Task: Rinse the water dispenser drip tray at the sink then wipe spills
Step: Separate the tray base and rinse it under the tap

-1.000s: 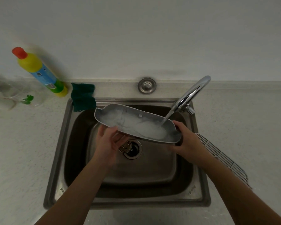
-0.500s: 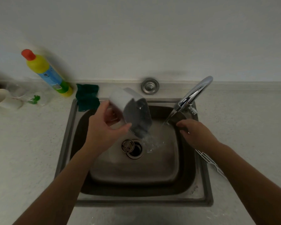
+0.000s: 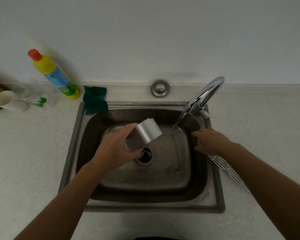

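My left hand (image 3: 117,149) grips the grey drip tray (image 3: 143,135), turned on end over the middle of the steel sink (image 3: 71,153), just above the drain (image 3: 145,155). Only the tray's outer side shows; its inside is hidden. The chrome tap (image 3: 205,92) runs a thin stream of water (image 3: 177,122) into the basin to the right of the tray, which is out of the stream. My right hand (image 3: 210,140) hovers empty over the sink's right side, fingers spread. The white slatted grille (image 3: 228,170) lies on the counter right of the sink, partly under my right arm.
A dark green cloth (image 3: 94,99) hangs over the sink's back left corner. A yellow detergent bottle with a red cap (image 3: 53,74) leans against the wall. Cups and a clear glass (image 3: 10,101) lie at the far left. A round metal cap (image 3: 160,88) sits behind the sink.
My right hand let go of the tray. My left hand tipped the tray on end and emptied its water, then lowered it toward the drain, away from the stream.
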### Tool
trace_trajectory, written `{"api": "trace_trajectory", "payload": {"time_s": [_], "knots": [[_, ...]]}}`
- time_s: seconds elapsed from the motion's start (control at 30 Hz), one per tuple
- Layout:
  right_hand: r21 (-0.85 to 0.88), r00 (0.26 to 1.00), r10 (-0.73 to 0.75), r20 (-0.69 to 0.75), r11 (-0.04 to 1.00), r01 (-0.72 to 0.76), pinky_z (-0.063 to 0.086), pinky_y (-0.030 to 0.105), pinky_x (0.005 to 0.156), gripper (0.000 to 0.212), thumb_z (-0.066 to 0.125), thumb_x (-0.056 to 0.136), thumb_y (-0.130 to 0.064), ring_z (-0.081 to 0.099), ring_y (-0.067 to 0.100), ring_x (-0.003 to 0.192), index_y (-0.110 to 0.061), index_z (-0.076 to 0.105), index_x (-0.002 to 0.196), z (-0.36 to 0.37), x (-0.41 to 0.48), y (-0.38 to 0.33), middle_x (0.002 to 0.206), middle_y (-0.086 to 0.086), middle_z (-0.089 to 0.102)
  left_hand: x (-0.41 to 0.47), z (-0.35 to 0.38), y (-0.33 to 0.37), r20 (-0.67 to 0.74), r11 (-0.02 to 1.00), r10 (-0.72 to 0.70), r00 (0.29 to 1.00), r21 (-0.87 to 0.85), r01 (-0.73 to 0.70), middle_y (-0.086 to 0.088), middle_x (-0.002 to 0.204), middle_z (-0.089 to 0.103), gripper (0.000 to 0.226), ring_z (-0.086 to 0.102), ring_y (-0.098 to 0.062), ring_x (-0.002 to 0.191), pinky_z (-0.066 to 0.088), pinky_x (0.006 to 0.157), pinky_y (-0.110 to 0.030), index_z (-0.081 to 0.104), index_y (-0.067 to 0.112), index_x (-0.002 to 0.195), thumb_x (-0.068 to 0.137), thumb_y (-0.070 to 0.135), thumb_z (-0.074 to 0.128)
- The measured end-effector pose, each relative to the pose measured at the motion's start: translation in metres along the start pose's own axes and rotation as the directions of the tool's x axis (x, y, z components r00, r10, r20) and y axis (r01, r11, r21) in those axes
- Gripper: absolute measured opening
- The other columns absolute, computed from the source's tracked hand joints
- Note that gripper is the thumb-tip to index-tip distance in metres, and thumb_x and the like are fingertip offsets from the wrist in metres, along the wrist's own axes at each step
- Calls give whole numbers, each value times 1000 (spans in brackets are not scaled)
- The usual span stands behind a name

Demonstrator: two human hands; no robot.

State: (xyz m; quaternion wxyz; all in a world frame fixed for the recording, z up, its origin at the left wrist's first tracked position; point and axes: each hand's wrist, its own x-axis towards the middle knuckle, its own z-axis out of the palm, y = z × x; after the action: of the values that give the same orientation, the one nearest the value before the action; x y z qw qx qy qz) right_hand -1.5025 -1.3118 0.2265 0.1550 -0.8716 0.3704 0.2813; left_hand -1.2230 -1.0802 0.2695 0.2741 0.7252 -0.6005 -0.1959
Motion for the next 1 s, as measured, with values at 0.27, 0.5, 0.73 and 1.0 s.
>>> {"api": "trace_trajectory", "payload": {"time_s": [0.27,0.5,0.73,1.0], "knots": [[-19,998,46,43,999,-45,45,43,94,37,67,90,-45,56,25,114,-32,54,122,5,5,12,122,2,63,-16,5,-18,-232,782,-395,889,-593,193,9,124,68,59,69,-11,115,62,90,-35,53,33,129,81,15,83],[324,999,-35,-41,945,47,49,30,78,15,74,90,-34,63,19,93,-26,61,91,-32,-12,3,99,-2,63,-38,13,-44,-60,302,-787,614,-906,298,-1,128,66,38,66,-25,119,61,90,-52,57,24,133,97,22,66],[885,951,211,-225,453,109,52,18,51,8,73,92,-27,72,9,64,-22,72,86,-30,-49,-8,75,-3,74,-77,-11,-57,70,21,-917,392,-975,223,-4,118,76,33,71,-27,115,61,93,-48,65,19,130,97,23,67],[968,909,389,151,-243,-57,58,38,63,17,67,97,-24,77,22,72,-9,72,104,70,-53,-45,86,12,79,-125,-56,-88,171,-221,-948,270,-961,-167,-10,124,73,31,72,-30,114,61,93,-42,70,12,113,85,21,80]]}}
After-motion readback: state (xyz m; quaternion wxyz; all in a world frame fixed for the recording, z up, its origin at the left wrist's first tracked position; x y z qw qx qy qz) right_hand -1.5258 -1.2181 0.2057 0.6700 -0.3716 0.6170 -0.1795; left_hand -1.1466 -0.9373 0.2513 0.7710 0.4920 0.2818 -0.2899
